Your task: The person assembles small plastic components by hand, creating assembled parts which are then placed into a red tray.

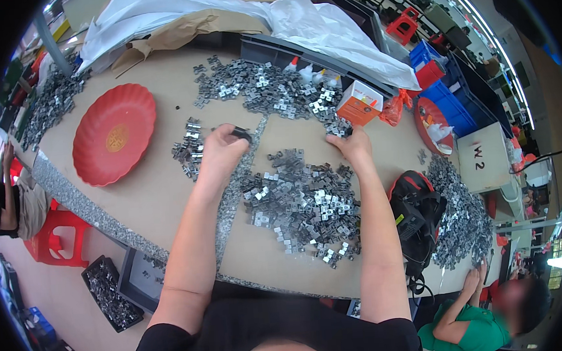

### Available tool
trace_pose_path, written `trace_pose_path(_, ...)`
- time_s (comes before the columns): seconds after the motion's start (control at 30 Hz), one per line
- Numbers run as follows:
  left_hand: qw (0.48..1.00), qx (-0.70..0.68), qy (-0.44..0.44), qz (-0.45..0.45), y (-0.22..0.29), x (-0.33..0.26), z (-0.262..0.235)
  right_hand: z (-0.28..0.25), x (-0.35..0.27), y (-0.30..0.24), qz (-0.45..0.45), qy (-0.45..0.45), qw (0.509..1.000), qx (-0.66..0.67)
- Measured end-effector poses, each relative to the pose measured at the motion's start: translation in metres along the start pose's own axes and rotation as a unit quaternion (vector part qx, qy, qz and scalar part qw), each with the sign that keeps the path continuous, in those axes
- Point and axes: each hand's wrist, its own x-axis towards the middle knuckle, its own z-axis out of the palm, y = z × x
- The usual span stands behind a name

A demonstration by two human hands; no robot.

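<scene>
My left hand (223,152) is closed in a pinch on a small dark part (240,135), above the table's speckled strip. My right hand (355,148) reaches to the near right end of the far pile of small metal pieces (274,89). Its thumb and fingers close around a small metal piece (338,127) there, partly covered by the fingers. Between my forearms lies a larger heap of silvery and dark metal pieces (315,202). Just left of my left hand is a smaller cluster of the same pieces (189,149).
A red scalloped plate (114,134) sits at the left. An orange and white box (359,103) stands beyond my right hand, near glue bottles (307,73). A black and red bag (417,215) lies right of my right forearm. A person in green (467,325) works by another pile (460,216).
</scene>
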Motion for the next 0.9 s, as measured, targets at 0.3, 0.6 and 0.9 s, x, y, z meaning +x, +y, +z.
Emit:
trace_pose_path(0.3, 0.902, -0.37, -0.164, -0.153, 0.001, -0.007, 0.009, -0.014, -0.012, -0.01, -0.121, 0.016, 0.985, -0.126)
trace_pose_path(0.6, 0.902, -0.379, -0.152, -0.142, 0.006, -0.016, 0.024, -0.001, -0.092, -0.084, -0.011, -0.227, 0.78, 0.583)
trace_pose_path(0.9, 0.949, -0.267, -0.153, -0.072, 0.005, -0.021, 0.029, 0.006, -0.092, -0.082, -0.011, -0.208, 0.792, 0.573)
